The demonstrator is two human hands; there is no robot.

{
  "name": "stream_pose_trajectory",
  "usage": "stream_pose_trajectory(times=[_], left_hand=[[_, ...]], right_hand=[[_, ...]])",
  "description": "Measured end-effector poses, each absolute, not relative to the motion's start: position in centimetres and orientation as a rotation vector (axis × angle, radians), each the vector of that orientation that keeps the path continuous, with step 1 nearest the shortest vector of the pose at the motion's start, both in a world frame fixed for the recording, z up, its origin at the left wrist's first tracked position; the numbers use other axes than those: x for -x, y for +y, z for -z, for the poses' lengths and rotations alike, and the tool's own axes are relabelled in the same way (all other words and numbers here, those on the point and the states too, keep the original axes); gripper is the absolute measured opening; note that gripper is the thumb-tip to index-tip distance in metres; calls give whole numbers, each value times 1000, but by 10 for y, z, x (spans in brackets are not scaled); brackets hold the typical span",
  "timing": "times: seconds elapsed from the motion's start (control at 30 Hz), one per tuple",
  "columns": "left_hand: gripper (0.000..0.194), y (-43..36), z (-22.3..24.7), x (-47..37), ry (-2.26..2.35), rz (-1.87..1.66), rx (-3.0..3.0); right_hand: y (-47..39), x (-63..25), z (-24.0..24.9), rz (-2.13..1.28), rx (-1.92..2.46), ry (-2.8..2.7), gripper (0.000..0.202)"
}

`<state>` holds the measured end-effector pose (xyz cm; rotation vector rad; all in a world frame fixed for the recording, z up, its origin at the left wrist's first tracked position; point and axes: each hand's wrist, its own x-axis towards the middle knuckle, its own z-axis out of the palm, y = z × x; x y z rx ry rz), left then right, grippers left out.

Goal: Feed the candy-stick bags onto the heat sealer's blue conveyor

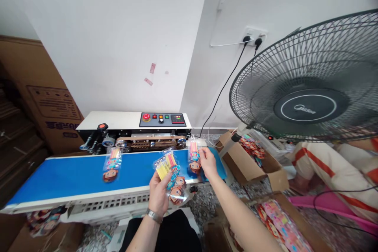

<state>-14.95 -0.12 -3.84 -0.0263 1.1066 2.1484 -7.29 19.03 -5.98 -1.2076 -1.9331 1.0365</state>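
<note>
My left hand (159,191) is closed on a small stack of clear plastic packets (174,177), each showing yellow and pink sticks and a brown cartoon face. To its right, my right hand (208,163) pinches the edge of a single packet (194,157) of the same kind, upright at the right end of the blue conveyor belt (132,169). Another packet (112,165) lies on the belt further left, by the sealing machine's rollers. Behind the belt stands the band sealer (118,122), its red button and lit display facing me.
A large fan (307,86) stands at the right. Below it, an open carton (245,161) and another box (295,208) hold colourful packets. More packets (44,220) sit in a box under the belt's left end. A seated person's legs (321,165) show at far right.
</note>
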Motion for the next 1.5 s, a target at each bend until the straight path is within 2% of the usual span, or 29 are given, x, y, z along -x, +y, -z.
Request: stream_pose_trajectory(times=[0.17,0.43,0.5,0.57,0.67,0.77,1.0,1.23,1.3,1.4,1.5], left_hand=[[40,-2,42,150,1115,-2145,18],[41,-1,42,149,1110,-2132,13],[40,-1,40,149,1092,-2145,13],[41,-1,39,149,1070,-2156,6],[42,0,39,149,1080,-2155,-5],[40,0,39,148,1127,-2146,2],[36,-1,45,150,1165,-2135,52],[42,0,47,151,1133,-2144,33],[42,0,46,151,1127,-2148,19],[42,-1,42,151,1104,-2144,7],[40,-1,40,150,1081,-2151,3]], right_hand=[[204,78,61,-852,1322,-2109,22],[188,105,46,-885,1233,-2182,14],[172,104,40,-1081,1099,-2125,23],[152,99,36,-1430,875,-2056,30],[127,89,33,-1720,633,-2006,31],[127,82,38,-1635,682,-1922,30],[186,75,63,-1186,1177,-1888,34],[192,98,60,-1116,1196,-2051,15],[182,100,51,-1095,1133,-2071,21],[155,94,40,-1327,856,-2094,31],[128,84,34,-1676,582,-2113,28]])
